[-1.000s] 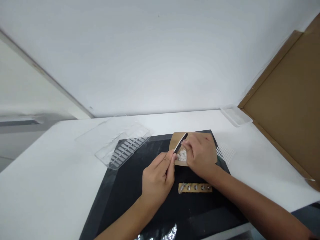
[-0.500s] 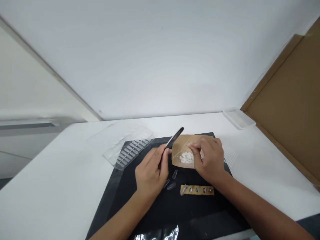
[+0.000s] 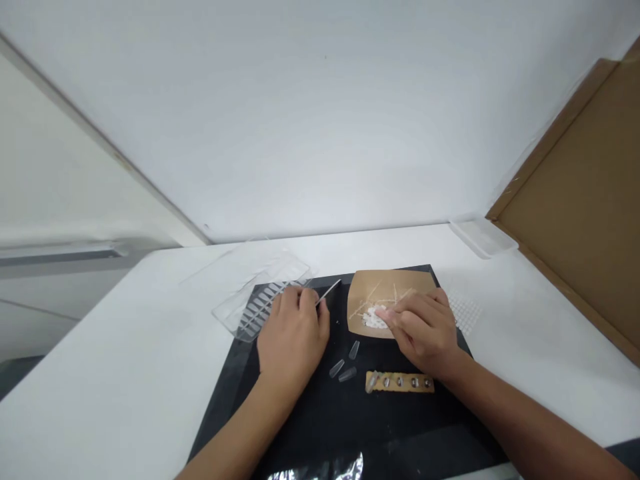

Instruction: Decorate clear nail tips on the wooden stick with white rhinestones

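Note:
My left hand is closed around a thin nail file, held low over the black mat, its far end sticking out past my thumb. Fingers of my right hand are pinched together at a small heap of white bits on a brown paper tray; whatever is between them is hidden. Several clear false nail tips lie loose between my hands. Nearer to me is a yellowish strip with round metal pieces along it and a clear nail tip slanting across its left end.
A black mat covers part of the white table. Beside my left hand lies a clear case of nail tips. A sheet of clear dots, a shallow plastic tray and a cardboard panel are on the right.
My left hand has moved left and lowered the file, which now shows edge-on. My right fingers have come down onto the white heap. The view has shifted slightly.

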Motion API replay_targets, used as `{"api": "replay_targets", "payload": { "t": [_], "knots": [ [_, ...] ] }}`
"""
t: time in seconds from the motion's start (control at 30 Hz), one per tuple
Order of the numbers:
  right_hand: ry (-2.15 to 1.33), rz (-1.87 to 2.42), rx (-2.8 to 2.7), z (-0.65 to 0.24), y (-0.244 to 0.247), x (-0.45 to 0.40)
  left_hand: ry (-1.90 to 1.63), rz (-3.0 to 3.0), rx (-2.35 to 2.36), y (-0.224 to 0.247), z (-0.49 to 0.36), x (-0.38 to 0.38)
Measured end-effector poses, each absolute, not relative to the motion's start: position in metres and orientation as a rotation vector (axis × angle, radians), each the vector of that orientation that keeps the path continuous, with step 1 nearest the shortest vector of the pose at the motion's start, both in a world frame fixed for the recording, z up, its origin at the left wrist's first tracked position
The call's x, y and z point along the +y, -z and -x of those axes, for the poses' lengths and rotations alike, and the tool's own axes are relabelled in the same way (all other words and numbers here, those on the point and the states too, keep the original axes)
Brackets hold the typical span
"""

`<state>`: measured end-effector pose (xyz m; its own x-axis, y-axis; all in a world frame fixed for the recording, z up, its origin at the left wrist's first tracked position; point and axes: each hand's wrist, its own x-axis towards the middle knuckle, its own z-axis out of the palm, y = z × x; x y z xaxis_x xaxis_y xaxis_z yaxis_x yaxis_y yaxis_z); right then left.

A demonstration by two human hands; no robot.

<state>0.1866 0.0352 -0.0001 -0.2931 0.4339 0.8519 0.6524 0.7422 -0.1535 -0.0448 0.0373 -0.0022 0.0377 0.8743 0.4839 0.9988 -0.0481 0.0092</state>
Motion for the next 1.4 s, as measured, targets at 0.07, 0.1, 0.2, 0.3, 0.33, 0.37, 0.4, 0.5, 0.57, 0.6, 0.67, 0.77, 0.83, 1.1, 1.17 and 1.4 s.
{"api": "replay_targets", "payload": {
  "t": [0.07, 0.1, 0.2, 0.3, 0.33, 0.37, 0.4, 0.5, 0.57, 0.6, 0.67, 0.77, 0.83, 1.1, 1.17, 1.4],
  "knots": [
    [0.29, 0.815, -1.947, -0.186, 0.0, 0.033, 0.784, 2.016, -1.679, 0.001, 0.042, 0.035],
    [0.298, 0.808, -1.955, -0.186, 0.001, 0.032, 0.918, 2.065, -1.6, 0.0, 0.04, 0.034],
    [0.3, 0.789, -1.997, -0.187, 0.004, 0.028, 1.321, 2.39, -1.466, -0.005, 0.03, 0.028],
    [0.306, 0.754, -2.046, -0.189, 0.004, 0.023, 1.642, 2.721, -1.437, -0.008, 0.021, 0.023],
    [0.321, 0.737, -2.061, -0.189, 0.003, 0.021, 1.716, 2.799, -1.427, -0.008, 0.02, 0.022],
    [0.342, 0.719, -2.071, -0.189, 0.001, 0.019, 1.778, 2.854, -1.414, -0.008, 0.019, 0.021],
    [0.362, 0.7, -2.077, -0.189, -0.001, 0.018, 1.825, 2.893, -1.405, -0.007, 0.019, 0.021],
    [0.404, 0.65, -2.088, -0.187, -0.011, 0.013, 1.925, 2.972, -1.376, -0.007, 0.02, 0.02],
    [0.419, 0.631, -2.096, -0.186, -0.015, 0.011, 1.991, 3.01, -1.339, -0.008, 0.021, 0.02],
    [0.423, 0.628, -2.101, -0.186, -0.017, 0.01, 2.019, 3.024, -1.324, -0.007, 0.021, 0.02],
    [0.42, 0.631, -2.12, -0.186, -0.017, 0.009, 2.05, 3.042, -1.317, -0.006, 0.021, 0.019],
    [0.372, 0.622, -2.153, -0.189, -0.013, 0.01, 2.054, 3.076, -1.319, -0.003, 0.021, 0.019],
    [0.303, 0.628, -2.163, -0.192, -0.008, 0.012, 2.054, 3.089, -1.316, -0.001, 0.02, 0.019],
    [0.045, 0.748, -2.001, -0.191, 0.004, 0.022, 1.964, 3.085, -1.307, 0.0, 0.02, 0.022],
    [0.002, 0.764, -1.996, -0.19, 0.003, 0.024, 1.959, 3.09, -1.3, -0.001, 0.02, 0.022],
    [-0.013, 0.784, -2.041, -0.188, -0.008, 0.014, 1.883, 3.086, -1.224, -0.005, 0.02, 0.021]
  ]
}}
